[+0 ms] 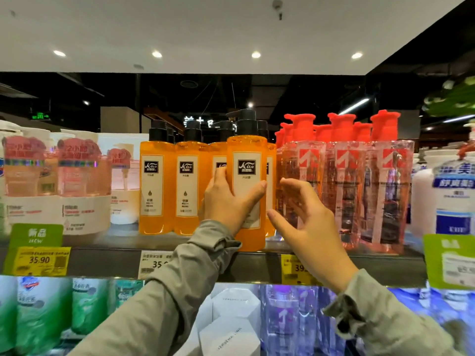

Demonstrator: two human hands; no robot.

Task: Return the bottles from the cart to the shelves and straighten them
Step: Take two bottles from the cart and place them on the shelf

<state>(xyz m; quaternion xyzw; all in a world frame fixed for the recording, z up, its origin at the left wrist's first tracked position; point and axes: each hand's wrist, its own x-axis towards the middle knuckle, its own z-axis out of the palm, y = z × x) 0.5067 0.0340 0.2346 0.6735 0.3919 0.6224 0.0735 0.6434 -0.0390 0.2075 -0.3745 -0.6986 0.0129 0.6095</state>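
Observation:
An orange pump bottle (248, 160) with a black pump and white label stands upright at the front edge of the top shelf (108, 260). My left hand (226, 201) grips its lower half, thumb across the label and fingers behind. My right hand (305, 222) hovers just right of the bottle with fingers spread, touching nothing. More orange bottles (151, 181) stand in a row behind and to the left. The cart is out of view.
Clear bottles with red pumps (344, 186) crowd the shelf right of the orange ones. Pink packs (59, 176) fill the left, white and blue bottles (452, 196) the far right. Price tags (38, 260) hang along the shelf edge. Green and purple bottles stand on the shelf below.

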